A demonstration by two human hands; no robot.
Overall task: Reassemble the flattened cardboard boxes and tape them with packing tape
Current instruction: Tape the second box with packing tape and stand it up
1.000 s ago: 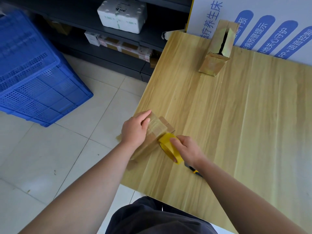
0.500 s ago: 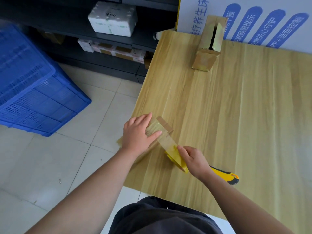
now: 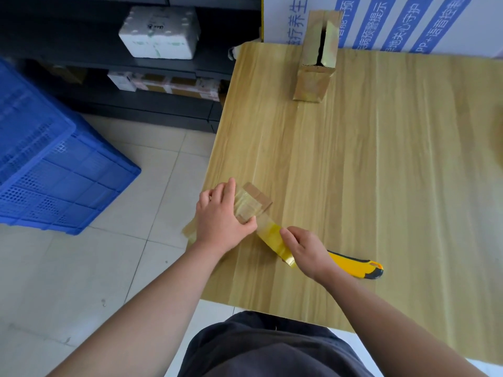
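Stockroom or packing area. Dark shelving [image 3: 163, 69] at 11 o'clock holds polystyrene box [image 3: 159, 32] and small printed cartons [image 3: 174, 85]; big blue perforated plastic crate [image 3: 54, 170] on tiled floor [image 3: 81, 268] at 9; wood-grain work table [image 3: 381, 186] toward 3; Chinese-lettered display board [image 3: 394, 20] at 1; yellow utility knife [image 3: 353, 265] at 4

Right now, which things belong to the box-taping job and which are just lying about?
Job: small brown cardboard box gripped by left hand; yellow packing tape roll in right hand; yellow-and-black utility knife; second cardboard box farther back.
Lying about: blue plastic crate; white foam box.
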